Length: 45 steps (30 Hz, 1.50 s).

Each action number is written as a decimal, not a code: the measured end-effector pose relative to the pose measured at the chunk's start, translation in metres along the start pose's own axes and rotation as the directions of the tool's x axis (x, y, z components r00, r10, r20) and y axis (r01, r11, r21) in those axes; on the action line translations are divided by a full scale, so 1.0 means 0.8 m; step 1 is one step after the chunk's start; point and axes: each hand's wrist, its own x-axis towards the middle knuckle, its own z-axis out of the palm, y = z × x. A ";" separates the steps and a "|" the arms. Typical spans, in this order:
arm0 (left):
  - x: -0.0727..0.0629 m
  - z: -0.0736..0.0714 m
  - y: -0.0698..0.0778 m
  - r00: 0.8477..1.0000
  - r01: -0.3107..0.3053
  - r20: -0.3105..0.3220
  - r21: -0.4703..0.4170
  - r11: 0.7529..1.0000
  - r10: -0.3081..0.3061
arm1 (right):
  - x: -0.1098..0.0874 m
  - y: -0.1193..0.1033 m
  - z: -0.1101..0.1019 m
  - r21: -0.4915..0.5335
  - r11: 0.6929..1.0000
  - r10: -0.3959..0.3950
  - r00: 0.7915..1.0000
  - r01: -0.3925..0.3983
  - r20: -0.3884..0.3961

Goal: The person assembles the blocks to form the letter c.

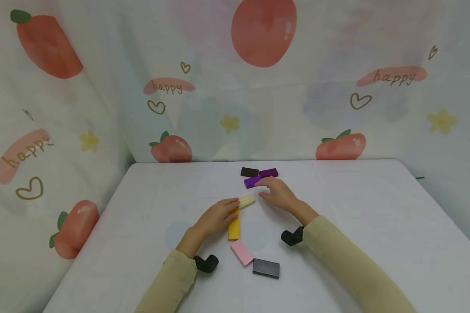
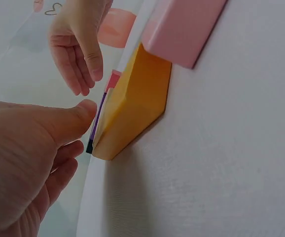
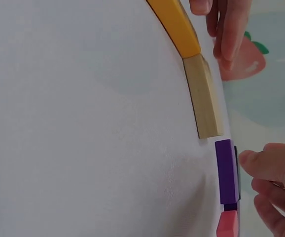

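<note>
My left hand (image 1: 217,216) hovers by the yellow block (image 1: 233,229) and the pale wooden block (image 1: 247,201), which meet at an angle. In the left wrist view its thumb (image 2: 76,121) stands just off the yellow block's end, with nothing between thumb and fingers. Close to the purple block (image 1: 252,181) is my right hand (image 1: 278,193), its fingers loosely bent and its thumb apart from them. The right wrist view shows no block held in that hand (image 3: 275,168). A coral-pink block (image 3: 227,223) sits past the purple block, mostly hidden by the right hand in the head view.
Behind the purple block lie a dark brownish block (image 1: 250,172) and a plum block (image 1: 269,172). Nearer the front, a light pink block (image 1: 242,253) touches a dark grey block (image 1: 266,268) at a corner. A white table (image 1: 356,204) meets a printed cloth backdrop (image 1: 266,108).
</note>
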 end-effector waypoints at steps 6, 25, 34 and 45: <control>0.002 0.006 -0.006 0.999 -0.052 -0.017 -0.017 0.999 0.051 | 0.022 0.003 0.003 -0.060 0.998 -0.018 0.999 0.017 -0.026; 0.009 0.000 -0.003 0.988 -0.149 0.060 0.173 0.974 0.141 | 0.038 0.001 0.028 -0.289 0.955 -0.068 0.997 0.071 0.023; 0.009 -0.001 -0.005 0.990 -0.139 0.041 0.150 0.979 0.135 | 0.034 -0.004 0.022 -0.285 0.959 0.007 1.000 -0.003 0.013; 0.008 -0.001 0.000 0.990 -0.137 0.044 0.162 0.977 0.131 | 0.023 0.000 0.021 -0.290 0.957 -0.021 1.000 0.016 -0.012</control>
